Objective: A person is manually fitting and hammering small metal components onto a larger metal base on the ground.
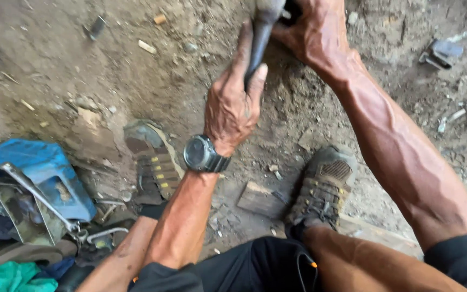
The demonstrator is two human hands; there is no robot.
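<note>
Dark metal, a slim bar (259, 38) clamped in the left hand (232, 108), lying along the inside of the curled fingers (242, 51) with the thumb pressed against its right side. Long axis steeply tilted, lower end tucked into the palm, upper end leaning up and slightly right to a paler, thicker head cut off by the top edge of the view. Just beside that head, the right hand (314, 27), fingers wrapped round something dark there; whether the same bar or another part, cannot tell, being cropped. Below the bar, a dark round wristwatch (201, 154) strapped on the left wrist. Lower still, two worn olive shoes with laces: the left shoe (155, 162) down and left of the bar, the right shoe (322, 186) down and right of it, both planted on bare dirt ground (55, 59) strewn with small chips and scraps. Between the shoes, well below the bar, a small flat wooden block (260, 200). Far down and left of the bar, a crumpled blue container (44, 167) with a long metal tool (39, 197) lying across it, amid rags. Up and right of the bar, near the frame edge, a small grey metal fitting (441, 54).
</note>
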